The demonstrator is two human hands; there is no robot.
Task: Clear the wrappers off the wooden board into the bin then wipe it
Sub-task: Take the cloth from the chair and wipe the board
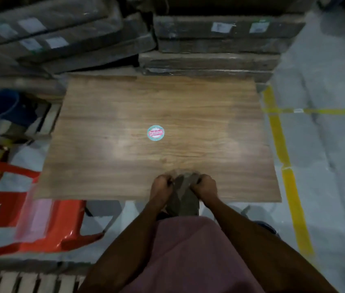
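Observation:
A large wooden board (125, 115) lies flat in front of me. A round green and red sticker (156, 133) sits near its middle. No wrappers show on the board. Both hands hover over the board's near edge and grip one grey cloth (183, 193) between them. My left hand (161, 185) holds the cloth's left side, my right hand (206, 185) its right side. The cloth hangs down past the board's edge toward my body. A blue bin (2, 105) stands off the board's far left corner.
Wrapped flat packages (216, 49) are stacked behind the board. A red plastic chair (46, 220) stands at the left near corner. Yellow floor tape (281, 149) runs along the right side. A wooden pallet (25, 282) lies at the bottom left.

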